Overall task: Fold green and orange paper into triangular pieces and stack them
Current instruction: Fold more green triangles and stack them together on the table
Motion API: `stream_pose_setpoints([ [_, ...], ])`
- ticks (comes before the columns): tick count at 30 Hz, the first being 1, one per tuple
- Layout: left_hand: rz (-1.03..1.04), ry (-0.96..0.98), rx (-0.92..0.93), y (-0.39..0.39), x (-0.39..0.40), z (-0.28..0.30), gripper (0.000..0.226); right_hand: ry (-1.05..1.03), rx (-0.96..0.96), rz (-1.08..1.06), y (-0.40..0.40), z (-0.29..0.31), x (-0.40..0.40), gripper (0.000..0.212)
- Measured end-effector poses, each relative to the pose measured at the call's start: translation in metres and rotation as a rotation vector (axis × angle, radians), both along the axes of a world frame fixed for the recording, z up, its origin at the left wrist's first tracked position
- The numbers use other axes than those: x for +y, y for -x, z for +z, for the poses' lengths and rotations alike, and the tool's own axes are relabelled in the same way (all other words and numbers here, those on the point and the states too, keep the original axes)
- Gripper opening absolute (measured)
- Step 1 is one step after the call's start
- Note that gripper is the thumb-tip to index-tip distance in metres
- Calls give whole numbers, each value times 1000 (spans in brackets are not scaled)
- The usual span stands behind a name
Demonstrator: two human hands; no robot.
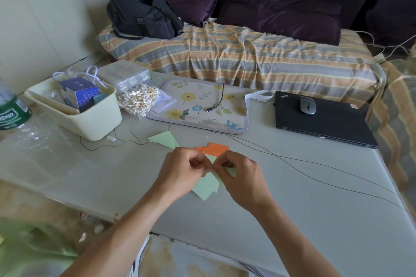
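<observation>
Left hand [180,173], right hand [244,180] pinch green paper [206,190], fingertips meeting.

Paper, plastic and cloth on a smooth grey table

The pale green folded paper [206,190] and the flat orange paper pieces [215,149] look matt and crisp-edged. They lie on the grey table top [315,198], which is smooth with a soft sheen. At its left edge the cream plastic bin [90,119] looks smooth and faintly glossy, and the clear plastic bottle with a green label [13,110] shines. The flower-printed mat [202,105] looks smooth and matt. Near the right edge the black laptop lid [322,117] is matt, and the grey mouse [307,105] on it has a slight gloss. The striped sofa cover [247,56] is wrinkled woven cloth.
</observation>
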State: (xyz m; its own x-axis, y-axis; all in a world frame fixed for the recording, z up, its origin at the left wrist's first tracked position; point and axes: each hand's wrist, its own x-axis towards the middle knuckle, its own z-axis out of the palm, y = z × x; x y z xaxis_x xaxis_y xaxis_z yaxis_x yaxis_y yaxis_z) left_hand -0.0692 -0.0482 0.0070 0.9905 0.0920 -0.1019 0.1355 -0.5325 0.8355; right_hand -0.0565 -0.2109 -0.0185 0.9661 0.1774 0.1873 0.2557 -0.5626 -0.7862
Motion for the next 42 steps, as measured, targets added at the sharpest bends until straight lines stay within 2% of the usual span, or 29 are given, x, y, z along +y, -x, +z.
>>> stream_pose_setpoints([
  [10, 48, -93, 1, 2, -5, -2, 20, 26, -42, 12, 1, 1, 3, 11],
  [16, 59, -110, -12, 2, -7, 4, 27, -12, 13, -42, 3, 4, 6, 9],
  [25, -100, -100, -45, -1, -4, -2, 16, 34, -44, -74, 2, 2, 3, 13],
  [32, -12, -170, -85, -3, -3, -3, 24, -15, 60, -64, 4, 7, 4, 8],
  [37, -5, -150, -88, -4, -3, -3, 25, -2, 16, -104, 1, 4, 3, 11],
  [42, -105, -123, -82, -4, -6, -5, 10, 38, -7, -79, 0, 0, 1, 12],
])
